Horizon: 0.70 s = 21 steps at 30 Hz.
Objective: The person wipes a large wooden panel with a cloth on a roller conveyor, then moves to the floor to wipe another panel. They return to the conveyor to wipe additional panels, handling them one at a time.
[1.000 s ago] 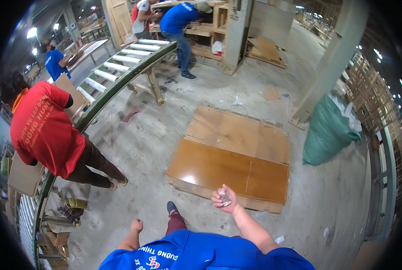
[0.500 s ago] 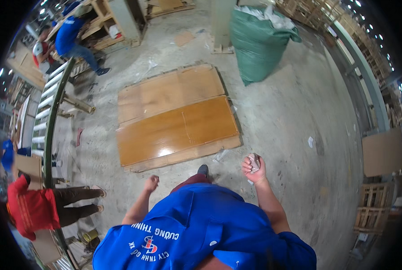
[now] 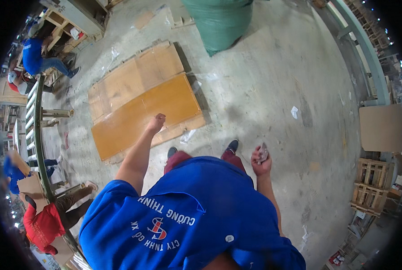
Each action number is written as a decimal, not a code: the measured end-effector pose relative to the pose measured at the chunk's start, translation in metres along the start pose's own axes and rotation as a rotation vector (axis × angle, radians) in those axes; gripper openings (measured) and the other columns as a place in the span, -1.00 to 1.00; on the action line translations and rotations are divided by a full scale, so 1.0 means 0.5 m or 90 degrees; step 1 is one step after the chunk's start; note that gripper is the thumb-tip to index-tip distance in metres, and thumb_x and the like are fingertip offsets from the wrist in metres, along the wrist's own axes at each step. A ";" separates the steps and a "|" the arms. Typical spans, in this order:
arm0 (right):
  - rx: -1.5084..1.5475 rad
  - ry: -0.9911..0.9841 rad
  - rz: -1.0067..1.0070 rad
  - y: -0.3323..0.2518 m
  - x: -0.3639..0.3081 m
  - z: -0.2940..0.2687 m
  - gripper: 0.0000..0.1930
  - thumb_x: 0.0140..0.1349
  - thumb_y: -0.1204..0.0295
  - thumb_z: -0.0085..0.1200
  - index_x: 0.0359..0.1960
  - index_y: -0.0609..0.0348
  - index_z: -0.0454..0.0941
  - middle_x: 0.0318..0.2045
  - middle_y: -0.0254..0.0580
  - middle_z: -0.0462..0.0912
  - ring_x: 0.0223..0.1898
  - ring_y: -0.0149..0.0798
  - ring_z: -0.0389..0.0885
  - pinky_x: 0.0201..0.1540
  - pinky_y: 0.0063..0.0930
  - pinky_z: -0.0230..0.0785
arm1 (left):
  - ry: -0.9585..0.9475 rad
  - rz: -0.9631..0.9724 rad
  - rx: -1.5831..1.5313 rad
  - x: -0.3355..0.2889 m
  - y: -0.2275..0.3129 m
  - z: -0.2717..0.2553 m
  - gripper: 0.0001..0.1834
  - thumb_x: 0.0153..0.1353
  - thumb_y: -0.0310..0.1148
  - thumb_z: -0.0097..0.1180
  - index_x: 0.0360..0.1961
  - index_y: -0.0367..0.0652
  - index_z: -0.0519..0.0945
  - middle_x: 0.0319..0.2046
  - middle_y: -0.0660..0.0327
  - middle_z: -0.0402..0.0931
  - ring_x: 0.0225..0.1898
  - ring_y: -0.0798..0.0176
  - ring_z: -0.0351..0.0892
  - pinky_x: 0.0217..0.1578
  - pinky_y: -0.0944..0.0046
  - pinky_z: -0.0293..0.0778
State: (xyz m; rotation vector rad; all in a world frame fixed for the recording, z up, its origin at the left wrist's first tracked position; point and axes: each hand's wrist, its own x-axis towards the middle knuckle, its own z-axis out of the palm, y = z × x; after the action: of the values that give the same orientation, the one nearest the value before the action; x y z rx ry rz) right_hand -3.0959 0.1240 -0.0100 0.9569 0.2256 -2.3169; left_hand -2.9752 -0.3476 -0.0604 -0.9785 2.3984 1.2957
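Observation:
My right hand [image 3: 257, 167] is closed around a small grey-brown pad [image 3: 263, 153], whose material I cannot make out. It hangs over the concrete floor to the right of my shoes. My left hand [image 3: 157, 122] is stretched forward with its fingers curled in, and nothing shows in it. In the picture it overlaps the near edge of a glossy orange-brown wooden panel [image 3: 133, 112]; it looks held above the panel, not touching. Beneath the panel lie flat cardboard sheets [image 3: 138, 74] on the floor.
A big green sack [image 3: 221, 22] stands ahead. Along the left runs a roller conveyor [image 3: 38, 130], with a person in red [image 3: 43, 222] beside it and a person in blue [image 3: 33, 56] farther off. Wooden pallets [image 3: 371, 184] and a cardboard sheet [image 3: 381, 128] are at the right.
My view has turned rightward, so the panel, cardboard and sack sit farther left and higher. My left arm has swung forward. The right hand still holds the pad. Both shoes now show.

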 end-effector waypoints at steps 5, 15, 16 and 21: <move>-0.117 0.008 -0.009 -0.162 0.037 0.202 -0.65 0.31 0.19 -0.26 -0.14 0.13 0.50 -0.39 -0.21 0.52 -0.52 -0.32 0.35 -0.57 -0.51 0.16 | -0.213 -0.020 0.081 -0.068 0.095 0.193 -0.64 0.18 -0.10 -0.05 -0.09 -0.04 0.54 -0.22 0.04 0.58 -0.16 0.02 0.55 -0.13 0.12 0.43; -0.217 -0.188 0.293 -0.187 0.344 0.407 -0.49 0.29 -0.05 -0.31 -0.13 0.13 0.48 -0.60 -0.33 0.36 -0.75 -0.51 0.13 -0.65 -0.60 -0.08 | -0.061 -0.343 0.015 -0.195 0.129 0.212 -0.64 0.10 -0.11 -0.03 -0.19 -0.10 0.57 -0.28 0.02 0.59 -0.26 0.04 0.58 -0.21 0.13 0.47; -0.227 -0.180 0.303 -0.184 0.350 0.423 -0.48 0.30 -0.05 -0.32 -0.13 0.13 0.48 -0.60 -0.33 0.35 -0.74 -0.51 0.13 -0.65 -0.60 -0.08 | -0.056 -0.386 -0.022 -0.186 0.134 0.209 -0.63 0.10 -0.10 -0.03 -0.19 -0.11 0.57 -0.28 0.02 0.58 -0.25 0.02 0.58 -0.20 0.12 0.47; -0.240 -0.182 0.326 -0.221 0.413 0.472 -0.44 0.28 -0.12 -0.34 -0.13 0.11 0.47 -0.61 -0.34 0.35 -0.76 -0.50 0.14 -0.65 -0.59 -0.08 | 0.014 -0.331 -0.015 -0.060 0.203 0.209 -0.62 0.13 -0.10 -0.03 -0.18 -0.13 0.57 -0.20 -0.03 0.56 -0.13 -0.05 0.53 -0.11 0.13 0.44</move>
State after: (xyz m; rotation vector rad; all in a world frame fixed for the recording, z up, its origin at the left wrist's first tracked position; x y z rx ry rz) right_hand -3.4130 0.0260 0.0110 0.4242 0.2529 -1.8203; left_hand -3.0299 -0.2107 -0.0398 -1.4979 1.9480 1.1163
